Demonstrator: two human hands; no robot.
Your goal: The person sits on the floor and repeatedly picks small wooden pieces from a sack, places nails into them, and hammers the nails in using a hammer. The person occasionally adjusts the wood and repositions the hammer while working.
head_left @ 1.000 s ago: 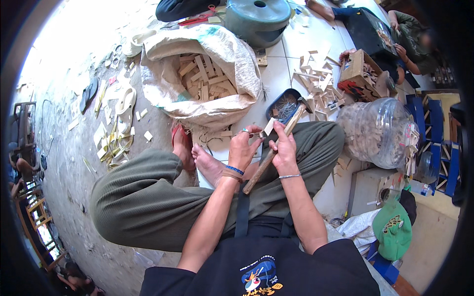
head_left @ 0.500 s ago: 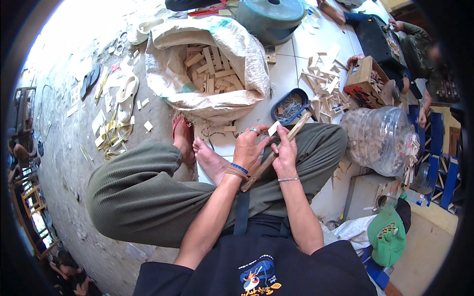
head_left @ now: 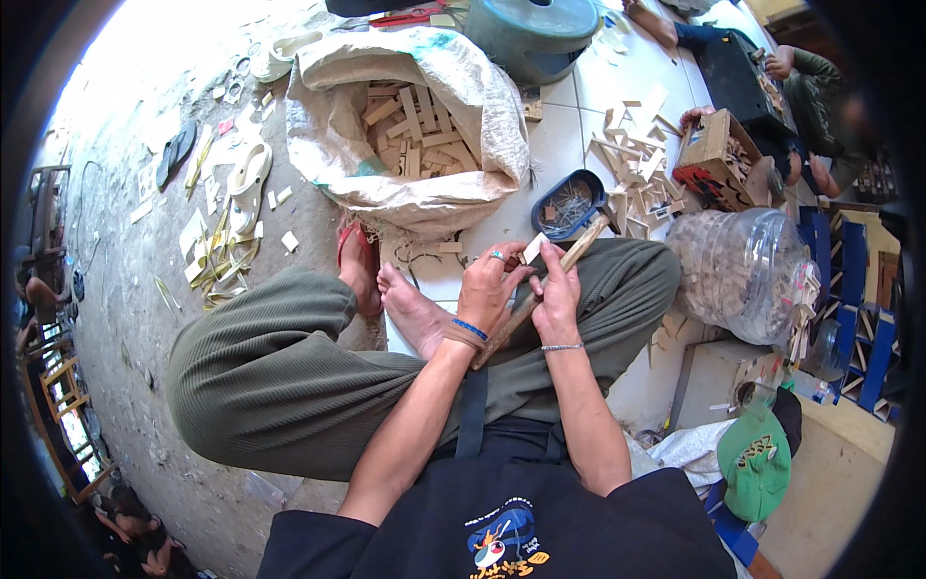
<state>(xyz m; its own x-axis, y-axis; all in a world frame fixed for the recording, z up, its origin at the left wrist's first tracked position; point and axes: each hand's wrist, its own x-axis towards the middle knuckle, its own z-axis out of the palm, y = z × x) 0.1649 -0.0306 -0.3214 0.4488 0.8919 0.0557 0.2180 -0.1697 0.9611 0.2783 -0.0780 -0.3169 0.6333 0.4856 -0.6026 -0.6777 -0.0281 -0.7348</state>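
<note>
I sit cross-legged on the floor in green trousers. My left hand (head_left: 494, 286) and my right hand (head_left: 557, 298) meet over my lap. Both grip a long wooden stick (head_left: 582, 247) that runs diagonally from my left wrist up to the right. My left fingers also pinch a small pale wooden piece (head_left: 532, 249) at the stick's upper part. A blue band and a ring are on my left hand, a thin bracelet on my right wrist.
A white sack (head_left: 405, 198) full of wooden blocks stands ahead. A dark tray of nails (head_left: 567, 205), scattered wood pieces (head_left: 632, 174), a clear plastic jug (head_left: 748, 275), a teal bucket (head_left: 535, 34), a cardboard box (head_left: 719, 154) and a green cap (head_left: 754, 461) lie around. Another person sits top right.
My hands and the stick keep the same hold. The view has shifted slightly, with the sack and bucket sliding a little to the right in the picture.
</note>
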